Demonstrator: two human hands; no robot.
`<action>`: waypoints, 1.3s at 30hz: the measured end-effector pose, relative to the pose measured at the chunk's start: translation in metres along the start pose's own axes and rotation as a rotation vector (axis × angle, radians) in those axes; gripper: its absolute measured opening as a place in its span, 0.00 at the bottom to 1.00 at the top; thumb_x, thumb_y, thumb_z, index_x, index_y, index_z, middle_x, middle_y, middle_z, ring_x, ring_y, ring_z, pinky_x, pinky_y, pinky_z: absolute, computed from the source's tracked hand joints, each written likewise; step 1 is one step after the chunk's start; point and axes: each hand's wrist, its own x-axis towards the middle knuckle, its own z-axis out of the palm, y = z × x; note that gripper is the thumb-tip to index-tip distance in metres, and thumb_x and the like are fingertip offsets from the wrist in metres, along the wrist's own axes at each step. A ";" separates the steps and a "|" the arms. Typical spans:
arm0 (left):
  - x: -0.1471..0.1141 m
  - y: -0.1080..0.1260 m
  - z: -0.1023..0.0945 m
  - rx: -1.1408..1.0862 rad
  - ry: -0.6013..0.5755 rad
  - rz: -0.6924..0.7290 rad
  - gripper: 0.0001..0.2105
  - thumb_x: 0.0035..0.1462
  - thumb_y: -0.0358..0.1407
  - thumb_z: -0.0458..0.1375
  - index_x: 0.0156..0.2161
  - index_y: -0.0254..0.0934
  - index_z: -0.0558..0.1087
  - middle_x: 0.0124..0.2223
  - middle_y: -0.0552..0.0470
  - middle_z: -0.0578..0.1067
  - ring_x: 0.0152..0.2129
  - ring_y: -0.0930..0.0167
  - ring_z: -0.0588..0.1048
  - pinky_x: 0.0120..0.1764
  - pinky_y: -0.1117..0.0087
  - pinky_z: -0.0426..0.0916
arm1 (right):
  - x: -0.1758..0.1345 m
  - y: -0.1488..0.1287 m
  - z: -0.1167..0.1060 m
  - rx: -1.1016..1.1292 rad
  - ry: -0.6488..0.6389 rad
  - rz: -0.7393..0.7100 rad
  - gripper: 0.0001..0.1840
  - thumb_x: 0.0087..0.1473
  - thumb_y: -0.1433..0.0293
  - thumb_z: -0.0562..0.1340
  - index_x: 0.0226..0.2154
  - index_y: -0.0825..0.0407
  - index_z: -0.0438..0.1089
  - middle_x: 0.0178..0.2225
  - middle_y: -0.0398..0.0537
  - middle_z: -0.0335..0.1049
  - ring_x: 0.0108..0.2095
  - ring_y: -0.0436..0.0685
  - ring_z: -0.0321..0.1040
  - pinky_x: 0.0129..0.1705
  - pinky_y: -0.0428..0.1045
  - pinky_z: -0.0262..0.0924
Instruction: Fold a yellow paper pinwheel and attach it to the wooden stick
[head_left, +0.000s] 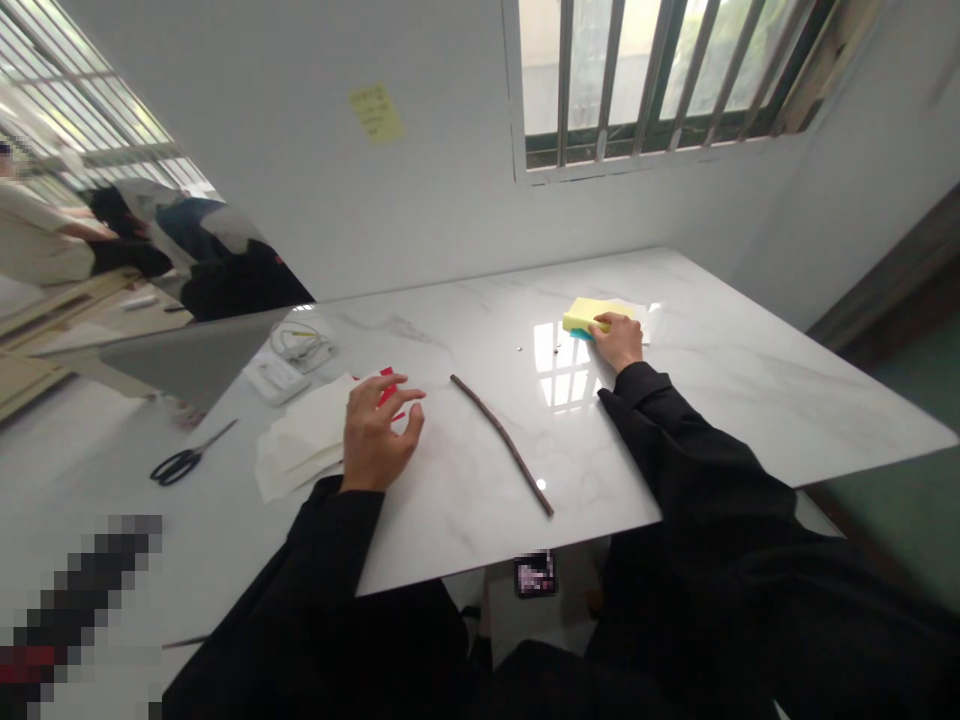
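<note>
My right hand [621, 342] rests at the far side of the table, its fingers curled onto a folded yellow paper [586, 313]. A blue edge and some white paper show under and beside it. My left hand [379, 428] is held with fingers apart and nothing between them, next to a pile of off-white paper sheets [300, 440]. Partly hidden behind its fingers is a red piece [388, 380]. Between my hands lies a thin brown stick [501, 430], slightly bent, touched by neither hand.
Black-handled scissors [184, 465] lie at the left, near a white cable [300, 345] and a white box-shaped item [274, 377]. Small dark bits lie near the yellow paper. A yellow note [376, 113] is on the wall. People are beyond the partition at left.
</note>
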 end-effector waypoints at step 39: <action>0.037 0.047 0.095 -0.281 0.202 -0.098 0.09 0.60 0.27 0.58 0.37 0.40 0.80 0.38 0.49 0.80 0.34 0.64 0.76 0.43 0.63 0.71 | -0.029 -0.068 -0.043 0.573 0.493 -0.242 0.19 0.73 0.55 0.55 0.48 0.48 0.75 0.48 0.53 0.75 0.50 0.60 0.75 0.51 0.57 0.72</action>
